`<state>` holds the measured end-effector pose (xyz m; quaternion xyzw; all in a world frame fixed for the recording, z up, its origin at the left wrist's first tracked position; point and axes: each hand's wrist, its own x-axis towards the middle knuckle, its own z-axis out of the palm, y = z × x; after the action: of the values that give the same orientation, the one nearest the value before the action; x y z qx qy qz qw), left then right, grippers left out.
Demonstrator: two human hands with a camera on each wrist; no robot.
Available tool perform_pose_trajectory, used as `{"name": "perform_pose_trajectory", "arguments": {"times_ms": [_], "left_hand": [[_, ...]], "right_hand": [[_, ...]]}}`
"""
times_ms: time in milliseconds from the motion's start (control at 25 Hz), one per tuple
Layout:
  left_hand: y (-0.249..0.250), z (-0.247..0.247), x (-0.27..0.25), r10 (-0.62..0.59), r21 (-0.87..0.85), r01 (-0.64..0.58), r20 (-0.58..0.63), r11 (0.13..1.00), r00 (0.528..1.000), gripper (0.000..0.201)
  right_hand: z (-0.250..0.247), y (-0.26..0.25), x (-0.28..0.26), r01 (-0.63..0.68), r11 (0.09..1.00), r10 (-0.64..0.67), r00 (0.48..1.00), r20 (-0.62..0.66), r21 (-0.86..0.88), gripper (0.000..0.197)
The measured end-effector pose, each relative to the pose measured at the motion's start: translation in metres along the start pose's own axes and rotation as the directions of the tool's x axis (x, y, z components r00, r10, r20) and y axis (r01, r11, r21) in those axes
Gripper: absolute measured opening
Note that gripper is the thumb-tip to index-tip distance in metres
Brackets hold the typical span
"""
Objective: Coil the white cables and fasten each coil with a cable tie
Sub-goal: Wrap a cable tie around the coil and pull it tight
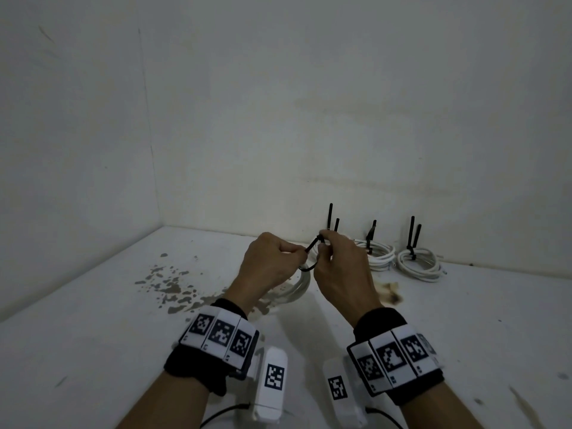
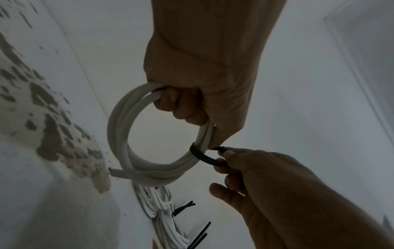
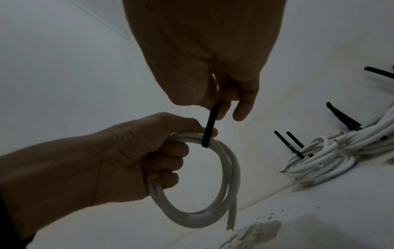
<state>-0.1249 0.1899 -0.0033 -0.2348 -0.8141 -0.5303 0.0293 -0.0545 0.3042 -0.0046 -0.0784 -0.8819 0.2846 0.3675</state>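
Left hand (image 3: 119,161) grips the white cable coil (image 3: 215,190) above the surface (image 1: 93,351), while right hand (image 2: 277,183) just beside it pinches the black cable tie (image 2: 202,155) looped round the coil.

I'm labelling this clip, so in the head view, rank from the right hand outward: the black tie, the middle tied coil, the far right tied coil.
1. Black tie: pinched in the right hand.
2. Middle tied coil: just right.
3. Far right tied coil: farther right, by the wall.

Our bare forearms, our left hand (image 1: 272,264) and right hand (image 1: 343,267) ungloved, black wristbands (image 1: 387,323) carrying white tiles with black square codes, white camera boxes (image 1: 272,382) beneath, thin black leads trailing.
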Motion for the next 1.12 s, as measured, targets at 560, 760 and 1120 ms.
{"name": "perform_pose_trajectory", "arguments": {"times_ms": [560,760,1120], "left_hand": [[0.001,-0.015,0.002,0.206,-0.003,-0.207,0.115,0.978,0.972,0.016],[0.014,-0.010,-0.002,0.243,-0.190,-0.225,0.079,0.956,0.967,0.018],[-0.002,0.004,0.005,-0.024,-0.338,-0.055,-0.225,0.940,0.974,0.016]], "right_hand": [[-0.028,-0.004,0.004,-0.311,0.822,0.175,0.935,0.308,0.477,0.009],[-0.034,-0.004,0.009,-0.105,0.880,0.111,0.994,0.015,0.463,0.012],[-0.034,-0.010,0.002,0.072,0.959,-0.027,0.986,-0.162,0.273,0.011]]}}
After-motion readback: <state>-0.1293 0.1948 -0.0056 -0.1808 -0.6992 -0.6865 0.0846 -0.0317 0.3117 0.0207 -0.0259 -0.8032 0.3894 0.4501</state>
